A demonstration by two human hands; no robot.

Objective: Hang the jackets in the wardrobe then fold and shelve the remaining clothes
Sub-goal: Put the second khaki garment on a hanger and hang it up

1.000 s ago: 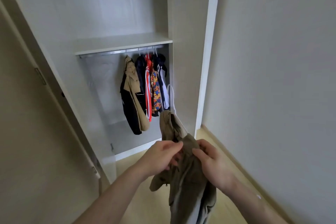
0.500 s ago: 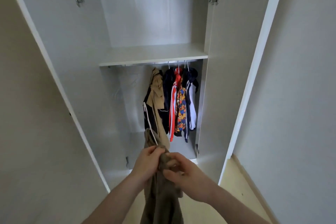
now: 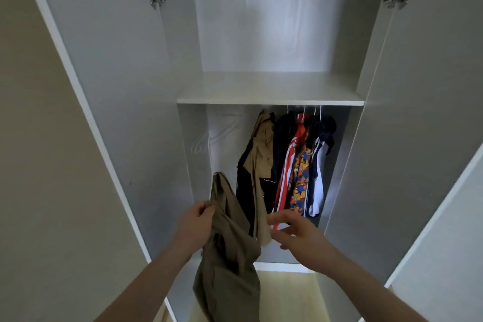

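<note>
Olive jacket: you hold the olive jacket (image 3: 230, 251) low in front of the open wardrobe (image 3: 269, 100), hanging in a limp bunch below your left hand (image 3: 194, 222), its top corner poking up above your knuckles.
Left hand: your fingers are curled round a gather of the cloth near its upper edge and carry the whole garment.
Right hand: your right hand (image 3: 292, 230) is off the cloth, fingers spread and loose, just beside the jacket on its right and in front of the hanging clothes; it is motion-blurred.
Handling: judge it soft, light and floppy. It will sag and twist from any single hold and will not keep a shape. It should not slip much, being matte cloth.
Where to take hold: go for the collar or a shoulder seam, one hand each side, so it opens flat. No hanger for it is visible.
Hung jackets: the hung jackets (image 3: 290, 162) crowd the right part of the rail under the shelf (image 3: 269, 89); the left part looks free.
Shelf: nothing folded lies on it yet.
Change since earlier: half a second ago both your hands gripped the bunch together; now your right has let go and opened. The camera has also come closer and squarer to the wardrobe.
</note>
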